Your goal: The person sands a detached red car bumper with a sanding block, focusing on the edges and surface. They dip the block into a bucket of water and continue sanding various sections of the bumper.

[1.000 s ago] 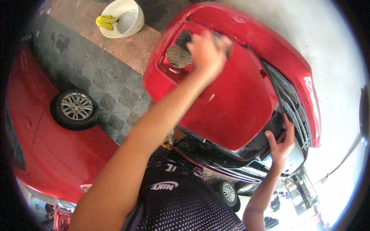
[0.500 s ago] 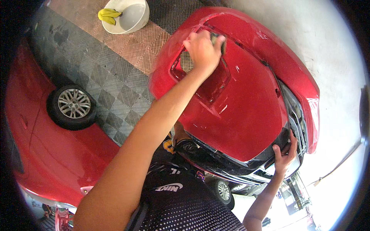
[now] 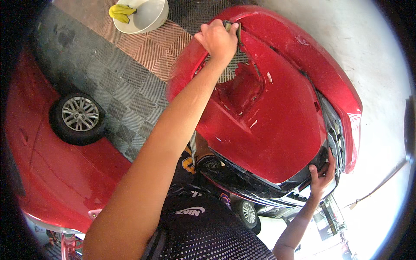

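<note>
A large red car bumper point(image 3: 286, 125) stretches before me, with pale scuff marks and a dull surface. My left hand point(image 3: 219, 42) is closed around a small, flat, dark and olive-coloured pad point(image 3: 238, 34), pressed at the bumper's far end beside a cut-out opening point(image 3: 237, 71). The pad's exact kind is unclear, since my fingers cover most of it. At the near right end, my right hand point(image 3: 320, 180) grips the bumper's edge by its black trim point(image 3: 299, 178). The thumb lies on the near side and the fingers reach around the outer side.
A white basin point(image 3: 151, 19) with a yellow cloth point(image 3: 121, 13) over its rim stands on the tiled floor point(image 3: 134, 99) at the far left. To the left is a red car point(image 3: 65, 173), near a wheel point(image 3: 80, 115). A pale wall or floor surface point(image 3: 377, 108) lies to the right.
My left hand has moved with the pad up and slightly left along the bumper, uncovering more of the opening. My right hand keeps its grip at the same edge.
</note>
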Demonstrator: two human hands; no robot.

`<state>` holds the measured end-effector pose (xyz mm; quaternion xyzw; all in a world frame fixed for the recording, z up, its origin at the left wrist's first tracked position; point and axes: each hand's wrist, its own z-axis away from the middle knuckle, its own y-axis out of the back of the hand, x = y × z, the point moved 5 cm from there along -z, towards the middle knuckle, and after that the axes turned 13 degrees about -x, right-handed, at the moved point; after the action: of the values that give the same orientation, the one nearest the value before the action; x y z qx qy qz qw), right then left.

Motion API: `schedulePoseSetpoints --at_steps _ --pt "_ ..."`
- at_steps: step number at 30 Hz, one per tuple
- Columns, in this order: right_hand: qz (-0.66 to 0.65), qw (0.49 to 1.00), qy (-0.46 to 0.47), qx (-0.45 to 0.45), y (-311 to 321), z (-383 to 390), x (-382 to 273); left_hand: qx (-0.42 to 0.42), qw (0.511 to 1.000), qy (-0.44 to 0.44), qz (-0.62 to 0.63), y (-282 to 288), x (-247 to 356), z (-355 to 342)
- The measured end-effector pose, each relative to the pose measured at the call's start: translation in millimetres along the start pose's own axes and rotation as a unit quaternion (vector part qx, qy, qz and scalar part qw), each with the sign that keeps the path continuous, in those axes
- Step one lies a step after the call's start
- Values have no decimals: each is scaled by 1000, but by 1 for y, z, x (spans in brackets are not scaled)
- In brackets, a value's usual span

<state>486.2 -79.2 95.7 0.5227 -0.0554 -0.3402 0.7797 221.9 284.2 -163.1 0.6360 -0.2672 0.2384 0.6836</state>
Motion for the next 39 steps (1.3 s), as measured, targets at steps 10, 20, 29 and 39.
schedulePoseSetpoints --at_steps 10,20,29,39 --pt "16 998 52 34 -1 -2 -5 -38 996 -52 61 4 44 30" --pt "-11 1000 3 1 0 3 -1 -159 943 -247 158 33 163 122" --pt "13 997 68 41 -1 -3 -7 -19 998 -55 -27 8 16 -2" --pt "-9 1000 -11 -5 1 -2 -7 -131 925 -296 200 25 195 161"
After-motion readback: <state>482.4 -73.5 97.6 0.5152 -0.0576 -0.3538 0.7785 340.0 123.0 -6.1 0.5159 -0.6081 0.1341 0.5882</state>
